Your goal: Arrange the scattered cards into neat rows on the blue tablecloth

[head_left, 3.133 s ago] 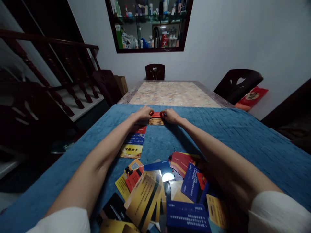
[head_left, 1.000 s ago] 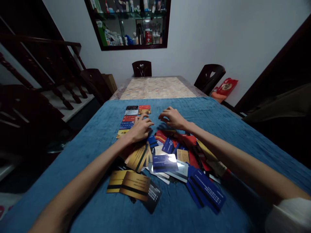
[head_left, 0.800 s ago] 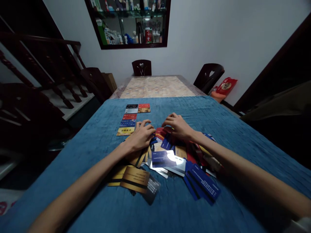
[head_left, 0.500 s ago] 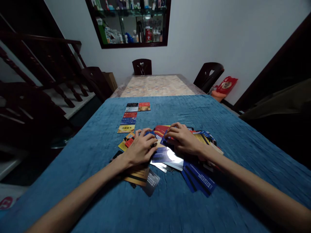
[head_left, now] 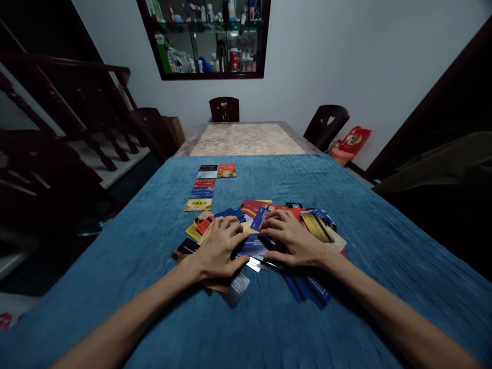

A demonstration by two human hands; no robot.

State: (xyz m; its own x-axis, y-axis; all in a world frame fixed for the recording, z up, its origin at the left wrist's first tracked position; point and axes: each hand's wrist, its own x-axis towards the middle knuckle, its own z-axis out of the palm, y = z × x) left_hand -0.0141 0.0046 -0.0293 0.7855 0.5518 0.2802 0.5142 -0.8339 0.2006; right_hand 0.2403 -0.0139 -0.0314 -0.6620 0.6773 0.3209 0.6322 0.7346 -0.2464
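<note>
My left hand (head_left: 221, 248) rests on the left part of a loose pile of plastic cards, fingers apart. On the pile's right part lies my right hand (head_left: 290, 238), its fingers also spread. Between the two hands shows a blue card (head_left: 251, 245). A grey card (head_left: 237, 289) and several blue cards (head_left: 309, 290) stick out at the near side. Farther off, on the left, cards lie in a neat column: a yellow card (head_left: 199, 205), a blue card (head_left: 202, 192) and a red card (head_left: 205, 183), with black and white ones above. Right of the column's top is a red card (head_left: 227, 167) over a gold card (head_left: 226, 175).
A blue cloth (head_left: 161, 220) covers the near part of the table; the patterned tabletop (head_left: 242, 137) shows beyond it. Dark wooden chairs (head_left: 224, 109) stand around it. A red bag (head_left: 354, 138) sits at the right, a stair railing (head_left: 84, 138) at the left.
Both hands left the red card at the far row and came back toward me onto the pile. Over the last second they have settled lower and nearer. The view has shifted right.
</note>
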